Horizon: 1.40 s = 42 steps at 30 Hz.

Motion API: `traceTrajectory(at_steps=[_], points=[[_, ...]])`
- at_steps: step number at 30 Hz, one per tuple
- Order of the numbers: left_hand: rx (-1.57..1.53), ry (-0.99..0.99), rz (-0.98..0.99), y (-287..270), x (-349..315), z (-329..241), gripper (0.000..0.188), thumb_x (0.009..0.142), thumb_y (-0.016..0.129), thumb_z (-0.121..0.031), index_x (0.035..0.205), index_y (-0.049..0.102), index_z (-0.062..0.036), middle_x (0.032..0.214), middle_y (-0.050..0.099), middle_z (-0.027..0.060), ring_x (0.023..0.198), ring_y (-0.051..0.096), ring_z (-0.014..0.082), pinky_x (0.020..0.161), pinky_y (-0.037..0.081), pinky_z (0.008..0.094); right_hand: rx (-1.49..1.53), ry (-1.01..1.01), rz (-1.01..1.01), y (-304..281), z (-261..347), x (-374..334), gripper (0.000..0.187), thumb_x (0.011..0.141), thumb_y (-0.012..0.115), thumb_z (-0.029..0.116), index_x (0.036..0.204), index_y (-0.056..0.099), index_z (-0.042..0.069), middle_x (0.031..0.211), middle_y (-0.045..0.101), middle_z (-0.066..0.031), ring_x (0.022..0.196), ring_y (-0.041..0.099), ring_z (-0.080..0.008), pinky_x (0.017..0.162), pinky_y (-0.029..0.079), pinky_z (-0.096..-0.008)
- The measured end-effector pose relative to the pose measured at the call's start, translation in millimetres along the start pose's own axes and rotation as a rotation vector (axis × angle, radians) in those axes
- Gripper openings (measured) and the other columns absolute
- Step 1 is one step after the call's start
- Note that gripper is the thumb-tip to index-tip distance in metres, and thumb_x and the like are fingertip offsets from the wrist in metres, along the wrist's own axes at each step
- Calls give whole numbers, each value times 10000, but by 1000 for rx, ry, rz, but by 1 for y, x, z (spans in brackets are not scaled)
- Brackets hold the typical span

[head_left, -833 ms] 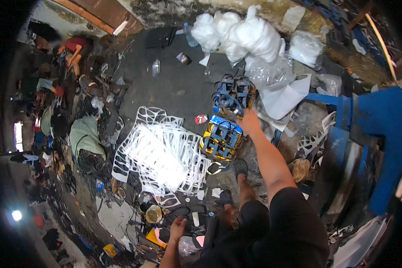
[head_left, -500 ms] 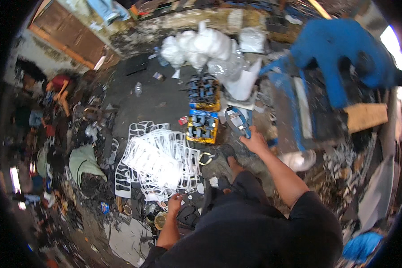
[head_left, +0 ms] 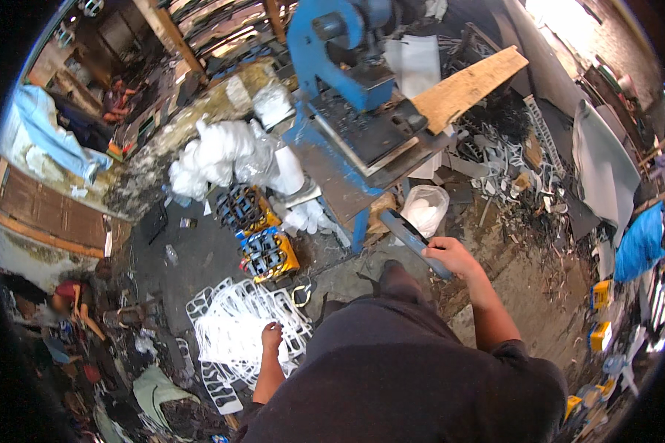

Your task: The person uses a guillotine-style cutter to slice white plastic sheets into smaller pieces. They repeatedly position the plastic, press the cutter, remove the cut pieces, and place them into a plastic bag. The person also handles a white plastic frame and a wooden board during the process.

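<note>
My right hand (head_left: 451, 255) is closed around a dark grey and blue sandal (head_left: 414, 236), which is tilted and seen nearly edge-on. It is held out in front of my body, beside a clear plastic bag of white pieces (head_left: 424, 213). My left hand (head_left: 272, 338) hangs at my left with its fingers curled in, and nothing shows in it. Below that hand lies a heap of white sheets with sole-shaped cut-outs (head_left: 233, 325). Two yellow-sided packs of dark sandals, a nearer one (head_left: 284, 258) and a farther one (head_left: 255, 210), sit beyond the heap.
A blue press machine (head_left: 314, 55) stands on a metal bench (head_left: 332, 173) ahead, with a wooden board (head_left: 473, 88) jutting right. White stuffed bags (head_left: 214, 159) lie against the wall. Scraps (head_left: 495, 159) cover the floor at right. Another person (head_left: 74, 295) sits at far left.
My view and body have turned right, bringing the press to the middle. The sandal, seen more from its face before, now shows its edge. It is still in my right hand.
</note>
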<state>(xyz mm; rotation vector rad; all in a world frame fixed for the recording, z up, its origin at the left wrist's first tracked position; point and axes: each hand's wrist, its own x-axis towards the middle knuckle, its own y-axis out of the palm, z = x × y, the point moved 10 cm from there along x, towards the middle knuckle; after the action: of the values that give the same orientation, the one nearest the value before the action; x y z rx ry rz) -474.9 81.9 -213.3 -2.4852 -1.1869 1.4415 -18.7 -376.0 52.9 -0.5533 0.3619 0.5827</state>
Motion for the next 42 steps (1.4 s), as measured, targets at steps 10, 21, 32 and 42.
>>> traceTrajectory(at_steps=[10,21,32,42], points=[[91,28,-56,115,-58,-20,438,931,657,-282,1251,633,16,727,665,69,554,595,154,494,474,320,-75,-370,-555,-218,45,155,328,878,722,323,881,634,7,807,611,-97,758,595,-222,712,471,-366],[389,-15,15,172,-154,8,516,907,706,-390,1229,657,10,1026,747,188,961,722,292,846,542,384,-590,-454,-538,-237,75,359,316,902,684,314,1087,666,58,1230,620,-201,1179,570,-376,987,441,-515],[799,477,44,245,-155,-222,497,919,714,-356,1292,634,-37,1049,732,166,981,703,285,881,537,388,-319,-315,-642,-235,-65,224,352,890,689,261,1157,606,48,1186,601,-206,1133,550,-420,975,450,-505],[435,1206,479,524,-332,-626,371,1000,644,-201,1333,612,-42,1223,672,112,1079,649,196,918,516,336,-214,169,-149,-221,-279,172,424,876,707,347,1143,666,20,1150,677,-238,1115,630,-403,968,499,-470]])
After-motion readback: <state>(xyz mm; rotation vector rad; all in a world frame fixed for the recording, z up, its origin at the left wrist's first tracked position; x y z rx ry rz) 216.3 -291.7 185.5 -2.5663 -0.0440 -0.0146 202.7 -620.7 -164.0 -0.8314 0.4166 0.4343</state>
